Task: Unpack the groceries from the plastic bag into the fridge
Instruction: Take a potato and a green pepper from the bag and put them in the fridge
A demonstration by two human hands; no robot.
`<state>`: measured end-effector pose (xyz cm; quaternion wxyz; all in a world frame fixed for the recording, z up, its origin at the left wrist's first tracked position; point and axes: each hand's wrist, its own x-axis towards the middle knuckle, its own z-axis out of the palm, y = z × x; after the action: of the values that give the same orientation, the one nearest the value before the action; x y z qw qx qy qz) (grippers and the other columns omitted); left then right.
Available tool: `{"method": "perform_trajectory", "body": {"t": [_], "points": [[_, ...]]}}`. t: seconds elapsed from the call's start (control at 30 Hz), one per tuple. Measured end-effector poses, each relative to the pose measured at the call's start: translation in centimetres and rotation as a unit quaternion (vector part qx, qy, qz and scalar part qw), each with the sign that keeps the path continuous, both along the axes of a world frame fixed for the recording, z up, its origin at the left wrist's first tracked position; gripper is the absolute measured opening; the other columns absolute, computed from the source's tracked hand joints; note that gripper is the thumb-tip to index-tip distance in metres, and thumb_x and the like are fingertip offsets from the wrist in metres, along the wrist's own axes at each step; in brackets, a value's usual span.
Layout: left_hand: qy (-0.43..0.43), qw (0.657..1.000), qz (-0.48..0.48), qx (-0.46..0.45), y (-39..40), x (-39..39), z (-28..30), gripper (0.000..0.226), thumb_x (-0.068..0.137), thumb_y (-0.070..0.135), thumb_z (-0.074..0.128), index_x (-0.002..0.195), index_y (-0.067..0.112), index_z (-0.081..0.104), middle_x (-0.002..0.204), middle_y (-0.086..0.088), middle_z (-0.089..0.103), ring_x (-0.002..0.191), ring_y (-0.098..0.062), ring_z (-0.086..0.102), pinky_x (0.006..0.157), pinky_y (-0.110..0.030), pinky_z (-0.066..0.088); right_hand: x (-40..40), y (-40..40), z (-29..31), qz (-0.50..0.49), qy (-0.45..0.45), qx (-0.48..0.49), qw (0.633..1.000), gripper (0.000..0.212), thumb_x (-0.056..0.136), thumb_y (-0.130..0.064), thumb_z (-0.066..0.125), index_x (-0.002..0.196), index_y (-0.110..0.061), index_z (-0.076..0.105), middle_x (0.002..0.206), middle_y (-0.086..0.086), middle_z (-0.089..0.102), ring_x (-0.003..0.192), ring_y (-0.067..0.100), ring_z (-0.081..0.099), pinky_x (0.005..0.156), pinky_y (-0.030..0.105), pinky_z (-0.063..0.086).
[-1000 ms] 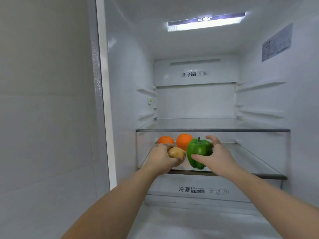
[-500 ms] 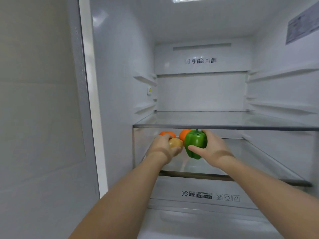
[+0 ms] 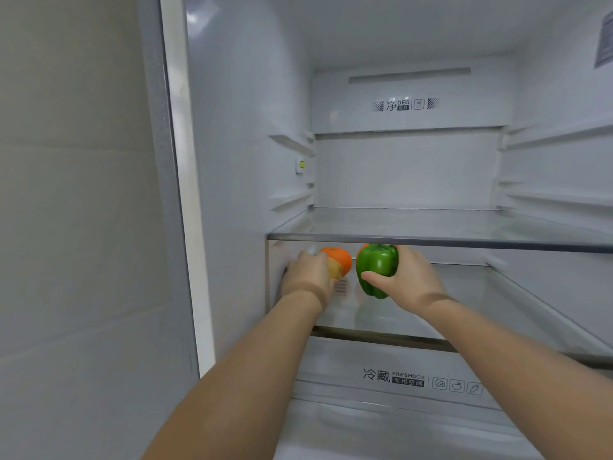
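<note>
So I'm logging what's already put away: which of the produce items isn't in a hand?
The orange on the lower shelf. The left hand holds the potato and the right hand grips the green pepper.

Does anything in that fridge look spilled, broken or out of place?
Nothing stands out. The right hand holds a green bell pepper and the left hand a yellowish item over the glass shelf, beside an orange.
</note>
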<state>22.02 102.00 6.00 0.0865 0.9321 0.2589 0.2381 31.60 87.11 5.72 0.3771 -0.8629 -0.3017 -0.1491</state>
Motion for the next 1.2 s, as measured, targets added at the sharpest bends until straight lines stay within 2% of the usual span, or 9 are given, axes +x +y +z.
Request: {"method": "perform_trajectory", "body": {"t": [0.2,0.5,0.6,0.7,0.8,0.97,1.03,1.1,1.2], "points": [[-0.019,0.999,-0.020,-0.032,0.3,0.1,0.3,0.044,0.088,0.040,0.062,0.124,0.015,0.056,0.121,-0.010,0.061,0.108,-0.030,0.058,0.091,-0.039,0.049,0.0,-0.3,-0.2,0.009,0.015,0.012,1.000,0.069,0.067,-0.055,0.076,0.120,-0.020,0.050,0.119,0.004,0.055,0.103,0.025,0.058,0.087,0.043,0.052],[-0.008,0.997,-0.046,-0.064,-0.2,-0.2,-0.5,0.065,0.086,0.036,0.066,0.142,0.016,0.037,0.139,-0.009,0.044,0.125,-0.030,0.046,0.103,-0.040,0.040,-1.2,0.0,-0.4,0.044,0.076,0.109,0.990,0.064,0.067,-0.037,0.079,0.121,-0.019,0.049,0.114,0.001,0.058,0.101,0.019,0.056,0.082,0.033,0.048],[0.008,0.997,-0.043,-0.065,-0.3,-0.8,-0.6,0.071,0.086,0.030,0.065,0.146,0.018,0.029,0.147,-0.011,0.033,0.132,-0.031,0.038,0.110,-0.041,0.034,-1.6,0.1,-0.2,0.055,0.094,0.106,0.988,0.068,0.068,-0.037,0.080,0.125,-0.020,0.046,0.113,-0.001,0.057,0.100,0.018,0.053,0.084,0.032,0.046],[0.014,0.997,-0.043,-0.066,-0.5,-1.3,-0.3,0.076,0.087,0.034,0.063,0.150,0.016,0.024,0.153,-0.012,0.027,0.139,-0.030,0.029,0.115,-0.040,0.028,-2.0,0.0,0.0,0.058,0.117,0.096,0.987,0.074,0.067,-0.041,0.081,0.127,-0.023,0.043,0.109,-0.004,0.054,0.100,0.018,0.052,0.084,0.031,0.045],[0.011,0.996,-0.054,-0.069,-1.1,-2.1,0.2,0.077,0.087,0.037,0.062,0.150,0.016,0.024,0.153,-0.012,0.027,0.140,-0.029,0.027,0.115,-0.041,0.028,-2.5,-0.4,0.4,0.059,0.125,0.088,0.986,0.078,0.065,-0.041,0.083,0.128,-0.023,0.042,0.113,-0.002,0.054,0.101,0.018,0.052,0.083,0.031,0.044],[0.016,0.996,-0.071,-0.051,-2.5,-4.1,1.3,0.072,0.085,0.036,0.059,0.146,0.014,0.029,0.145,-0.012,0.037,0.133,-0.030,0.037,0.109,-0.042,0.036,-3.8,-1.9,1.3,0.046,0.125,0.064,0.989,0.085,0.067,-0.041,0.084,0.133,-0.016,0.037,0.120,0.003,0.049,0.098,0.017,0.046,0.079,0.030,0.040],[0.016,0.996,-0.080,-0.044,-3.2,-5.1,1.7,0.068,0.083,0.036,0.058,0.143,0.013,0.034,0.140,-0.012,0.042,0.130,-0.029,0.040,0.108,-0.041,0.037,-4.3,-2.5,1.6,0.034,0.126,0.059,0.990,0.088,0.067,-0.042,0.083,0.136,-0.014,0.035,0.131,0.007,0.046,0.105,0.021,0.047,0.080,0.031,0.038],[0.017,0.995,-0.081,-0.048,-3.8,-6.1,2.0,0.067,0.077,0.043,0.050,0.136,0.012,0.044,0.136,-0.011,0.048,0.127,-0.030,0.044,0.105,-0.042,0.041,-4.8,-3.2,1.6,0.021,0.120,0.051,0.991,0.094,0.067,-0.046,0.082,0.140,-0.014,0.031,0.140,0.009,0.041,0.120,0.025,0.046,0.083,0.032,0.038],[0.015,0.996,-0.080,-0.035,-4.8,-7.4,1.9,0.067,0.069,0.046,0.039,0.126,0.013,0.051,0.128,-0.010,0.054,0.121,-0.032,0.049,0.099,-0.044,0.046,-5.9,-4.6,1.2,0.016,0.093,0.016,0.995,0.107,0.068,-0.053,0.078,0.150,-0.017,0.019,0.151,0.007,0.029,0.135,0.025,0.036,0.099,0.036,0.038]]}}
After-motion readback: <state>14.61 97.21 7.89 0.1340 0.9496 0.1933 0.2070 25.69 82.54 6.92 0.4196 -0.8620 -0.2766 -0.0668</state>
